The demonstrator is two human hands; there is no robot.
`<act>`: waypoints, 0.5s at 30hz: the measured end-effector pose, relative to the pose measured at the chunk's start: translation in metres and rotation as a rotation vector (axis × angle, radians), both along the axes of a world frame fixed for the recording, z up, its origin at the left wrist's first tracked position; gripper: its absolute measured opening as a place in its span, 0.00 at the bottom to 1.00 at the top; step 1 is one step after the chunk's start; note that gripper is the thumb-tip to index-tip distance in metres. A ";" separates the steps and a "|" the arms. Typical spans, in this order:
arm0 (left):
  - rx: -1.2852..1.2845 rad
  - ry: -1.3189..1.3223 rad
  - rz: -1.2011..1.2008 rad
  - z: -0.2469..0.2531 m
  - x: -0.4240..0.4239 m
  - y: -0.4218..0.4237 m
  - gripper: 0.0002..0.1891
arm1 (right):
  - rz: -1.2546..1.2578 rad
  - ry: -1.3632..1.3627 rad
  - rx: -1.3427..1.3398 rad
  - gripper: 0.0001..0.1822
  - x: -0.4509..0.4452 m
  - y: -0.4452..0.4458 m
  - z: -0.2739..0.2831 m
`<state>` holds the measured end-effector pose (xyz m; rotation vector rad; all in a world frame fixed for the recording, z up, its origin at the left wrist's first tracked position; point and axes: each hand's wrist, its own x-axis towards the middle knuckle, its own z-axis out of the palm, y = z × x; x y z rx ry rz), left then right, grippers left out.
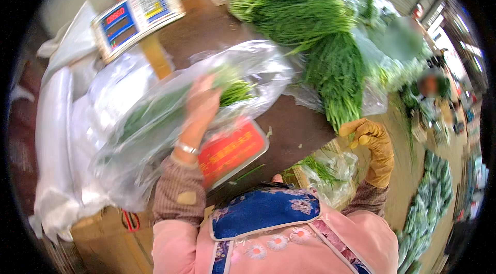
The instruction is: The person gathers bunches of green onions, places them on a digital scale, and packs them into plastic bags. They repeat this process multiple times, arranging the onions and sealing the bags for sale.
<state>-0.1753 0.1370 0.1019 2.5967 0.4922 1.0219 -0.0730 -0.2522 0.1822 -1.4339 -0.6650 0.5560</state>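
My bare left hand [202, 97], with a metal band at the wrist, lies on leafy greens [236, 93] in a clear plastic bag [267, 55]. It is blurred, so I cannot tell whether its fingers grip them. The bag rests partly over a red panel [232, 152] bearing yellow writing. My right hand [368, 134] wears a yellow-brown glove, its index finger extended and the others curled, with nothing visible in it. That finger is by the stem ends of a feathery green bunch [337, 76], which hangs over the table edge.
A digital scale display [137, 18] stands on a post at the back left. Long thin greens [290, 10] are heaped at the back. White plastic sheeting [56, 130] lies left, near red-handled scissors [130, 220]. Bagged greens [424, 212] and people are off to the right.
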 end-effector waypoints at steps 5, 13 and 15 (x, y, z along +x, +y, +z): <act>-0.294 -0.059 -0.323 0.043 -0.012 -0.088 0.05 | -0.407 0.149 -0.160 0.13 0.026 -0.126 -0.070; -0.801 0.459 -0.895 -0.047 0.064 -0.208 0.18 | -0.862 -0.223 -1.120 0.32 0.070 -0.194 -0.156; -1.084 0.506 -0.799 -0.075 0.093 -0.226 0.26 | -0.849 -0.298 -0.771 0.29 0.083 -0.196 -0.170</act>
